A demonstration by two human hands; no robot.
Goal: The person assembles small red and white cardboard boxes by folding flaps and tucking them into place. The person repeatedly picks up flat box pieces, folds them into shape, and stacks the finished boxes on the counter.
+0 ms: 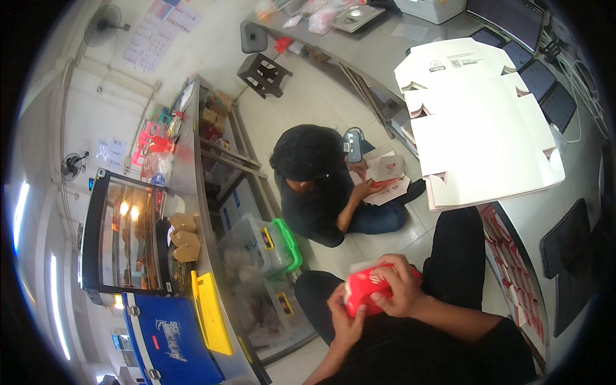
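Observation:
Above my lap I hold a small red paper box (362, 290) with white print, a pale edge blurred along its top. My left hand (344, 321) grips its near left side, fingers bent and thumb against the front. On the right side, my right hand (399, 289) is closed round it, with its fingers over the top. Up to the right lies a stack of flat white cardboard box blanks (481, 128) with notched edges. Below that, a container holds several red and white folded box pieces (513, 269).
A co-worker (308, 173) in black sits on the floor ahead, handling an open white and red carton (386, 168). At left are clear bins (247, 240), a blue cooler box (168, 337), and a heated display case (128, 234). Tablets (564, 240) lie on the metal table at right.

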